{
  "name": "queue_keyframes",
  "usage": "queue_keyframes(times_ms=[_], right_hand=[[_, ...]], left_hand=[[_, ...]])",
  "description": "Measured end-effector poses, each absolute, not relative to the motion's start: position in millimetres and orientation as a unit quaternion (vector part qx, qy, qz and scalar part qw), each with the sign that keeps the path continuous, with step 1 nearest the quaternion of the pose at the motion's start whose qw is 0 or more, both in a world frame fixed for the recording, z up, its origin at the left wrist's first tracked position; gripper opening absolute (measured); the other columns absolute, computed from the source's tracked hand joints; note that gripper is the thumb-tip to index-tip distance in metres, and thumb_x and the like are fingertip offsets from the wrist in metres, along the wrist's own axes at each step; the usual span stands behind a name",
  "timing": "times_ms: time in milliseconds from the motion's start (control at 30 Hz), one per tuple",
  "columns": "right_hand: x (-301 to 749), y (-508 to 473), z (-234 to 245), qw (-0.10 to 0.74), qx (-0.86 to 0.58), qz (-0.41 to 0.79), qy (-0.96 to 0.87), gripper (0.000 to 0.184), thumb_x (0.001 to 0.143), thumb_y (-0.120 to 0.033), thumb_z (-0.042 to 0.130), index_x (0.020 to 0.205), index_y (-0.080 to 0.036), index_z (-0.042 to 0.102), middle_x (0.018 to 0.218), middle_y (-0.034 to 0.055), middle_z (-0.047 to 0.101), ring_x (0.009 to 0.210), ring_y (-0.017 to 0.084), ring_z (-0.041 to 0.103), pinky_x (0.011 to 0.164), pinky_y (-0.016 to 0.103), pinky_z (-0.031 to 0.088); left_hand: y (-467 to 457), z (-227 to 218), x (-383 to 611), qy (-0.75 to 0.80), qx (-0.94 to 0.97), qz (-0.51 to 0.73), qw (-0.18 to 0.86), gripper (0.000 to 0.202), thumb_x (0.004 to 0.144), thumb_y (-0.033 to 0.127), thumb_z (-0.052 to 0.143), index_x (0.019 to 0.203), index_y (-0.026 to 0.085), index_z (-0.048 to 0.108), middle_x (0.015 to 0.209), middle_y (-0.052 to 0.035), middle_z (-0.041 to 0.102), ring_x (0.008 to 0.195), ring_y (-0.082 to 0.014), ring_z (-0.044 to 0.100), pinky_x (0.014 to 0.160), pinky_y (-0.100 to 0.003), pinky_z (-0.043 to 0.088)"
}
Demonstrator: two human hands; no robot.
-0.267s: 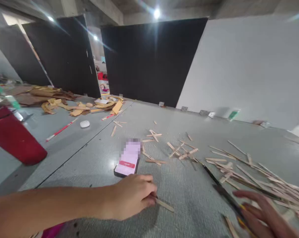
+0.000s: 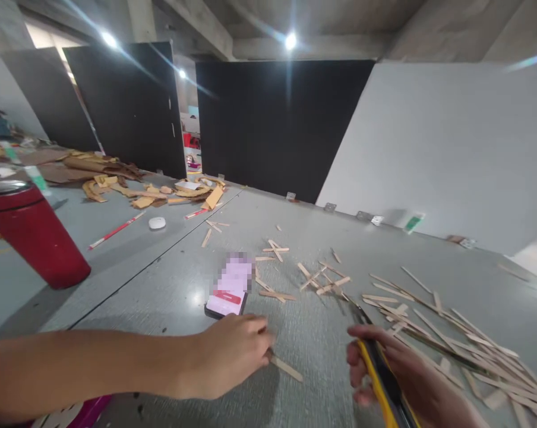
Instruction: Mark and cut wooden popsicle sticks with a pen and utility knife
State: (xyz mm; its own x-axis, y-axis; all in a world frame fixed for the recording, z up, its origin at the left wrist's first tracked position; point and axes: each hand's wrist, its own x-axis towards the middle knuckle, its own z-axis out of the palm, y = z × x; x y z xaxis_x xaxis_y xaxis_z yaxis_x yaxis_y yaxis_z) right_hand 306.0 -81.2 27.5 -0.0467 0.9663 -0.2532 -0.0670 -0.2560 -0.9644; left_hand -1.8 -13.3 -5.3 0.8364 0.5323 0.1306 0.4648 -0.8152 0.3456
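Observation:
My left hand (image 2: 233,356) is closed, its fingers pinching one end of a flat wooden stick (image 2: 287,368) that lies low over the table and points to the lower right. In my right hand (image 2: 411,374) is a yellow and black utility knife (image 2: 379,374), its thin blade pointing away from me towards the sticks. The hand is slightly blurred. Just beyond my left hand lies a phone (image 2: 228,288) with a lit screen. Crossed wooden sticks (image 2: 324,278) lie beyond the blade tip, some of them cut short.
A large loose pile of wooden sticks (image 2: 468,345) spreads over the right side. To the left stand a red tumbler (image 2: 41,238), a small white case (image 2: 157,223) and a red-and-white strip (image 2: 117,230). Torn brown cardboard (image 2: 103,178) lies farther back, before black panels (image 2: 281,131).
My right hand has come left and forward with the knife, which now stands at a steeper angle. My left hand keeps its hold on the stick, and the view has tilted slightly up.

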Motion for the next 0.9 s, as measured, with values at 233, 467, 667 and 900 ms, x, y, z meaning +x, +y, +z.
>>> queue_keyframes(times_ms=[233, 467, 667, 900], right_hand=[[265.2, -75.4, 18.2, 0.474, -0.492, 0.572, -0.454, 0.030, 0.091, -0.053, 0.074, 0.096, -0.026, 0.063, 0.065, -0.0062, 0.045, 0.054, 0.011, 0.040, 0.049, 0.022, 0.041], [230.3, -75.8, 0.3, 0.403, -0.517, 0.585, -0.477, 0.048, 0.095, -0.068, 0.059, 0.095, -0.020, 0.061, 0.064, -0.0036, 0.060, 0.047, 0.010, 0.049, 0.043, 0.020, 0.038], [234.8, -77.7, -4.7, 0.401, -0.525, 0.549, -0.512, 0.040, 0.096, -0.059, 0.065, 0.102, -0.019, 0.064, 0.057, -0.0067, 0.058, 0.041, 0.007, 0.047, 0.040, 0.017, 0.036], [230.7, -81.6, -8.9, 0.392, -0.507, 0.563, -0.522, 0.040, 0.098, -0.059, 0.064, 0.100, -0.019, 0.060, 0.068, -0.0019, 0.065, 0.051, 0.012, 0.061, 0.046, 0.024, 0.050]], left_hand=[[-55.9, -25.2, -5.4, 0.215, 0.968, 0.121, -0.039, 0.040, 0.104, 0.039, 0.056, 0.121, 0.006, 0.073, 0.122, -0.0170, 0.073, 0.104, -0.0284, 0.066, 0.082, -0.038, 0.053], [-62.9, -12.7, -8.1, 0.199, 0.971, 0.119, -0.053, 0.038, 0.104, 0.036, 0.058, 0.123, 0.006, 0.072, 0.119, -0.0141, 0.073, 0.106, -0.0275, 0.065, 0.085, -0.037, 0.053], [-60.2, -0.2, -10.9, 0.186, 0.978, 0.080, -0.043, 0.036, 0.100, 0.020, 0.052, 0.132, 0.007, 0.065, 0.128, -0.0164, 0.067, 0.114, -0.0314, 0.063, 0.103, -0.048, 0.049], [-58.8, -8.7, -12.7, 0.206, 0.972, 0.091, -0.067, 0.046, 0.107, 0.039, 0.048, 0.143, 0.011, 0.056, 0.136, -0.0161, 0.060, 0.126, -0.0350, 0.056, 0.109, -0.052, 0.045]])
